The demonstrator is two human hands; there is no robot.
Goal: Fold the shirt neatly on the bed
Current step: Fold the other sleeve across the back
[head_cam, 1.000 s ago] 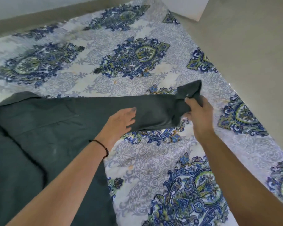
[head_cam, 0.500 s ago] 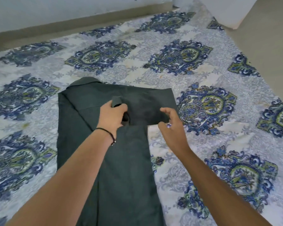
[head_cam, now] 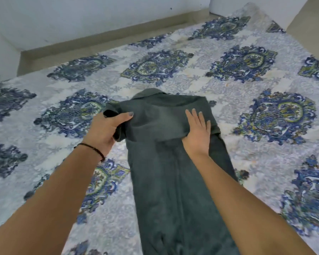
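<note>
A dark green shirt (head_cam: 173, 181) lies lengthwise on the bed (head_cam: 247, 148), collar at the far end, its sides folded in to a narrow strip. A sleeve lies across the upper part. My left hand (head_cam: 107, 129) grips the sleeve's cuff end at the shirt's left edge, thumb on top. My right hand (head_cam: 198, 131) lies flat, fingers spread, pressing the folded sleeve near the shirt's right edge.
The bed's cover has a white and grey ground with large blue and green medallions. A white wall (head_cam: 81, 19) and a beige floor strip (head_cam: 103, 39) run along the bed's far side. A white wall corner (head_cam: 256, 8) stands at the top right.
The sleeve has been carried from the right across the shirt to its left edge by my left hand. My right hand has gone from hovering to pressing flat. The view has shifted left.
</note>
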